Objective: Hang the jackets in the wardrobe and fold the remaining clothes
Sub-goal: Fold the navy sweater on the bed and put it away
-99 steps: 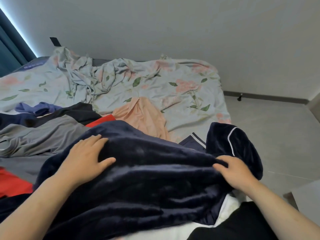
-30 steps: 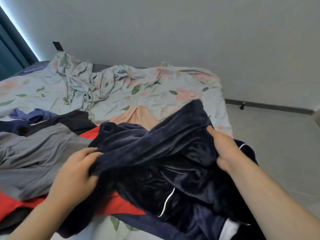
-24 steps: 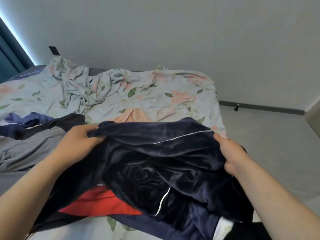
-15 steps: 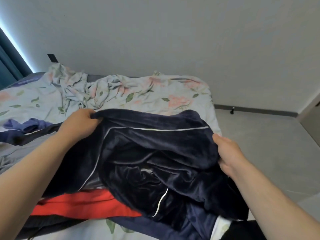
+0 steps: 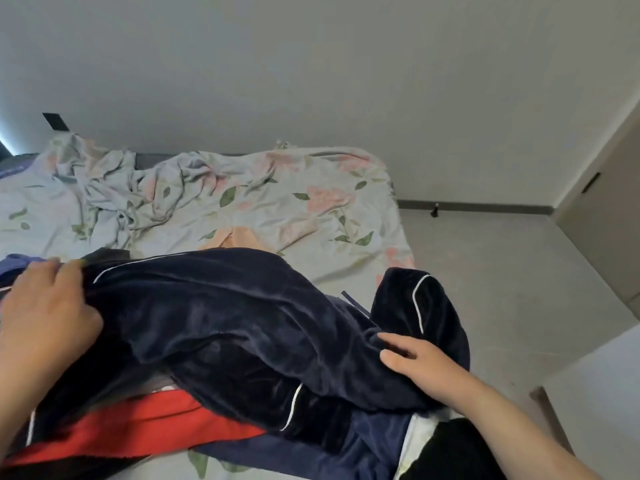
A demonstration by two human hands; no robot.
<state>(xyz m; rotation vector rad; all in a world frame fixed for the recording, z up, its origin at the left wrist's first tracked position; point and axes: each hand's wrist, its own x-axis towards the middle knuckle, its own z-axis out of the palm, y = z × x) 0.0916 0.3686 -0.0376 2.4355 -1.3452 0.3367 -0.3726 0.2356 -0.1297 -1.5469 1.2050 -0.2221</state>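
Covering the bed [image 5: 311,216], a rumpled floral sheet; plain wall, pale floor. Plush navy jacket [image 5: 242,323] with white piping lies across the bed over a red garment [image 5: 145,431]. Left hand [image 5: 45,317] grips its edge; right hand [image 5: 426,365] lies flat, fingers straight.
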